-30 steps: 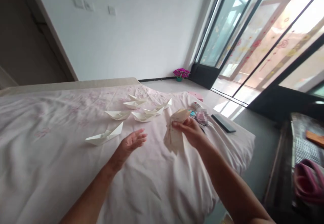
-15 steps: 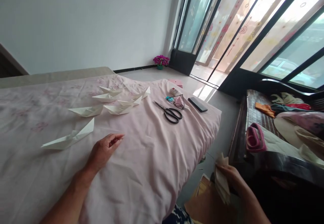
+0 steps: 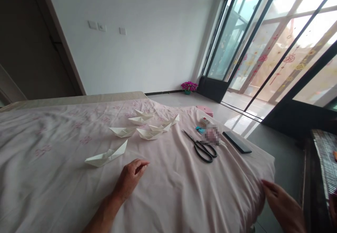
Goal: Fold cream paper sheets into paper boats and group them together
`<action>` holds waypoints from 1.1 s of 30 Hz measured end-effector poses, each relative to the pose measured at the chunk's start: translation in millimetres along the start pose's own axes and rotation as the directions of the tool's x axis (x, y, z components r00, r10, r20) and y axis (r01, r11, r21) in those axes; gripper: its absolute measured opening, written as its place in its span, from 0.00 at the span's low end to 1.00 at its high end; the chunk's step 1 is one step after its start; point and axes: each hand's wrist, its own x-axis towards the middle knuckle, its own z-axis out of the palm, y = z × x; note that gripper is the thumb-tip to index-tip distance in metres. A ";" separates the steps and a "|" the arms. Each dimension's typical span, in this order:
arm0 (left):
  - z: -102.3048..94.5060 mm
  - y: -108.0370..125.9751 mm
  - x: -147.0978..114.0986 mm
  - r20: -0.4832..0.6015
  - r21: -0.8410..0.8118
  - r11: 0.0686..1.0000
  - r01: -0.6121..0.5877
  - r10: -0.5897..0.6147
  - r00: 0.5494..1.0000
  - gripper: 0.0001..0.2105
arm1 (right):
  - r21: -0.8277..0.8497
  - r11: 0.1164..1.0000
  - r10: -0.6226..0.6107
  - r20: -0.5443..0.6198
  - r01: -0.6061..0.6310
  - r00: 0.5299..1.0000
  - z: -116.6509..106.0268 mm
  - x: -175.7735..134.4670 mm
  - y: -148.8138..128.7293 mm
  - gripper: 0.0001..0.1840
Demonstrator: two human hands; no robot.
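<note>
Centrally, white folded-paper boats (image 3: 149, 134) lie on the pale-pink floral bedsheet (image 3: 163, 191) beyond the left hand (image 3: 131, 175), whose empty grip is curled closed, while the blurred right hand (image 3: 280, 199) has a grip that cannot be judged.

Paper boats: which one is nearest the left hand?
The frontmost paper boat, lying just left of the left hand; the others all sit farther back.

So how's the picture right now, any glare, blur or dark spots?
Head view: the glass doors wash out to white near the top; sunlight glares on the floor; the door at left sits dark; the right hand looks slightly blurred; the scissors are fairly crisp; a pixelated patch sits beside them.
</note>
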 end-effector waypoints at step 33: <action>2.0 12.0 13.0 -0.051 -0.755 0.637 0.155 -0.293 0.955 0.27 | 0.828 0.558 -0.731 0.523 -0.058 0.439 128.6 -7.4 -348.8 0.16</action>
